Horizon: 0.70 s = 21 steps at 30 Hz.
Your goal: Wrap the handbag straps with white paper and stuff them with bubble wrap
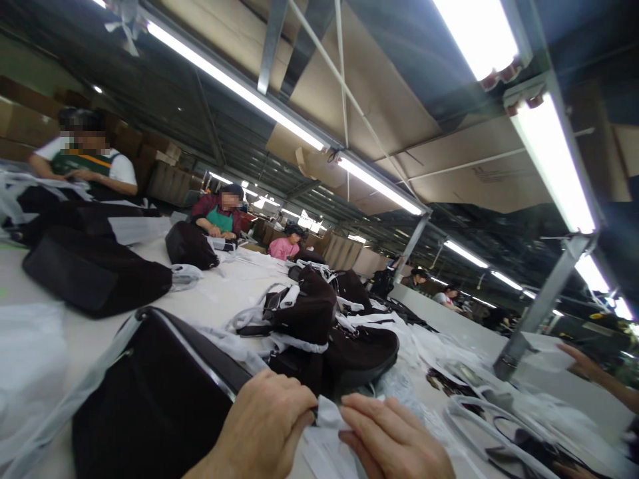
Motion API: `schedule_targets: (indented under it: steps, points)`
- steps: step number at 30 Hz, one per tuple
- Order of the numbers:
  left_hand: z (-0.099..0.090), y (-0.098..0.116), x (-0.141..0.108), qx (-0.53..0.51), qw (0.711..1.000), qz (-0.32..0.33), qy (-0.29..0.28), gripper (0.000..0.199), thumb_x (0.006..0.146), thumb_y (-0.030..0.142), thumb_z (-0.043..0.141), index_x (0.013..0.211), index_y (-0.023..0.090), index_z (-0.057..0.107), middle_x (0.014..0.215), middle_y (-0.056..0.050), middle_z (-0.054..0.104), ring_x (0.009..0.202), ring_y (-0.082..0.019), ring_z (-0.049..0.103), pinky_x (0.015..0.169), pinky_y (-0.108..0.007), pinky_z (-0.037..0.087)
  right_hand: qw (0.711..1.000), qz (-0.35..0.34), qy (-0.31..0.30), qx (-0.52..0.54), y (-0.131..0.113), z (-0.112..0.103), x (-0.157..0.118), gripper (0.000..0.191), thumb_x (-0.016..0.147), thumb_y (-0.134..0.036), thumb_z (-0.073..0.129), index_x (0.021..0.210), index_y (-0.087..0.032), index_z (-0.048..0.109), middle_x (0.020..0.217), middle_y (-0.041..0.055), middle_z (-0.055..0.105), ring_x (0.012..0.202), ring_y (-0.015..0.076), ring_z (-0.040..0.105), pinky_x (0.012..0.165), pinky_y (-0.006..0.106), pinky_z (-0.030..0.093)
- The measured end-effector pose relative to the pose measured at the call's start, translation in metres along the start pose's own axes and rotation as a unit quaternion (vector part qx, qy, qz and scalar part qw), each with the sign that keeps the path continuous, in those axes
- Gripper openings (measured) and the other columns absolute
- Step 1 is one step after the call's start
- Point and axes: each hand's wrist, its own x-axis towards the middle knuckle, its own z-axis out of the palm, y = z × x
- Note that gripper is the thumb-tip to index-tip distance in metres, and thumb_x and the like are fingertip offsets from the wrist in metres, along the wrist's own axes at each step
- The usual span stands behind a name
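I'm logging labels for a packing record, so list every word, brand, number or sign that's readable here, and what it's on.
Readable text: none.
Overhead cardboard panel: faint print, too small and blurred to read.
Nearest black bag: no lettering shows on the visible side.
White wrapping between the hands: nothing legible.

"What shows of the person beside the nearest black bag (150, 399)?"

"The left hand (267, 416), next to that bag: bare and broad, with rounded knuckles (279, 382) and the start of a bare wrist (212, 466)."

"And farther from the bag?"

"The right hand (397, 436), bare too, with long fingers (367, 409). Its sleeve, if any, lies out of view, so I can't tell."
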Motion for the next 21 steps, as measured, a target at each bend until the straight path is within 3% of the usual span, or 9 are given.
schedule_targets:
  steps: [5, 9, 11, 15, 18, 21]
  points:
    - [-0.002, 0.007, 0.004, -0.001, 0.999, -0.027, -0.041, 0.016, 0.089, 0.011, 0.057, 0.084, 0.021, 0.069, 0.084, 0.0, 0.074, 0.079, -0.019, 0.066, 0.075, -0.032, 0.04, 0.996, 0.003, -0.047, 0.079, -0.001, -0.011, 0.029, 0.022, 0.097, -0.045, 0.058, 0.102, -0.027, 0.071, 0.102, -0.0025, 0.078, 0.079, 0.0193, 0.069, 0.071, 0.031, 0.047]
    - [-0.02, 0.004, 0.003, -0.008, 0.996, -0.04, -0.075, 0.014, 0.09, 0.015, 0.06, 0.083, 0.021, 0.071, 0.084, -0.001, 0.073, 0.083, -0.02, 0.065, 0.082, -0.034, 0.042, 0.976, 0.049, -0.125, 0.174, -0.011, -0.008, 0.046, 0.007, 0.092, -0.028, 0.065, 0.086, -0.024, 0.067, 0.085, -0.0022, 0.074, 0.078, 0.0177, 0.066, 0.073, 0.029, 0.043]
    - [-0.037, -0.006, 0.001, -0.042, 0.994, -0.018, -0.098, 0.006, 0.087, 0.019, 0.068, 0.087, 0.022, 0.073, 0.088, 0.0, 0.074, 0.093, -0.022, 0.064, 0.093, -0.035, 0.041, 0.969, 0.066, -0.148, 0.185, -0.014, -0.005, 0.051, 0.011, 0.088, -0.018, 0.063, 0.079, -0.023, 0.063, 0.078, -0.0024, 0.07, 0.074, 0.0165, 0.064, 0.07, 0.028, 0.04]
    - [-0.066, -0.036, 0.0, -0.154, 0.968, 0.037, -0.196, 0.037, 0.081, 0.018, 0.071, 0.118, 0.023, 0.071, 0.117, -0.003, 0.072, 0.121, -0.023, 0.056, 0.108, -0.032, 0.036, 0.967, 0.041, -0.168, 0.186, -0.01, -0.005, 0.059, 0.014, 0.089, -0.015, 0.059, 0.077, -0.022, 0.06, 0.075, -0.0042, 0.068, 0.071, 0.0139, 0.061, 0.069, 0.028, 0.037]
    - [-0.07, -0.049, 0.003, -0.178, 0.956, 0.051, -0.227, 0.046, 0.08, 0.014, 0.064, 0.125, 0.018, 0.069, 0.124, -0.007, 0.07, 0.12, -0.022, 0.058, 0.107, -0.029, 0.039, 0.966, 0.022, -0.193, 0.172, -0.006, -0.01, 0.065, 0.014, 0.09, -0.014, 0.06, 0.078, -0.023, 0.06, 0.076, -0.0052, 0.068, 0.069, 0.0132, 0.06, 0.07, 0.029, 0.036]
    - [-0.065, -0.052, 0.006, -0.178, 0.96, 0.009, -0.216, 0.042, 0.082, 0.014, 0.056, 0.121, 0.019, 0.071, 0.121, -0.007, 0.07, 0.115, -0.021, 0.061, 0.103, -0.028, 0.043, 0.962, 0.026, -0.227, 0.147, -0.006, -0.015, 0.069, 0.015, 0.086, -0.013, 0.064, 0.075, -0.023, 0.06, 0.075, -0.0055, 0.069, 0.069, 0.014, 0.06, 0.068, 0.029, 0.035]
